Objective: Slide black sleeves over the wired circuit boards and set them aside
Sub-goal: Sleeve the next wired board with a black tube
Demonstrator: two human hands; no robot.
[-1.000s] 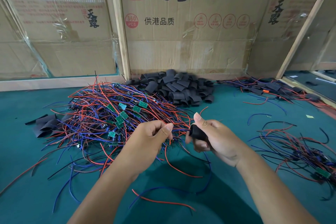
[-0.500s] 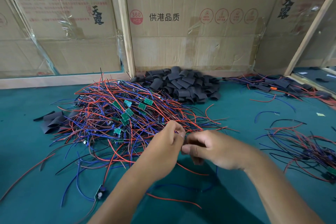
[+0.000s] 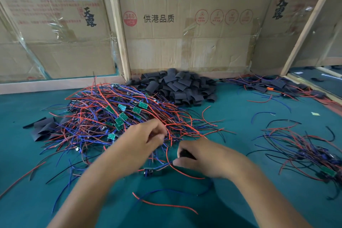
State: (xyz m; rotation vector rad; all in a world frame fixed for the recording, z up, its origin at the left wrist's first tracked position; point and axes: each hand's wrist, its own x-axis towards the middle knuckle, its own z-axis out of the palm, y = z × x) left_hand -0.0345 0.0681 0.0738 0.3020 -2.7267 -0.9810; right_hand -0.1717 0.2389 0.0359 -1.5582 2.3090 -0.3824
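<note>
At frame centre, on the green tabletop (image 3: 27, 181), the right hand (image 3: 209, 159) grips a black sleeve (image 3: 186, 153) and pinches red and blue wires trailing to a small circuit board (image 3: 148, 171) lower centre. The left hand (image 3: 140, 142), fingers curled, pinches wires at the near edge of the wired-board heap (image 3: 114, 116); loose sleeves (image 3: 177, 87) are piled at upper centre.

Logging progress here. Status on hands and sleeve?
Right hand grips black sleeve. Left hand pinching wires at the wire pile. Sleeve not yet on a board.
</note>
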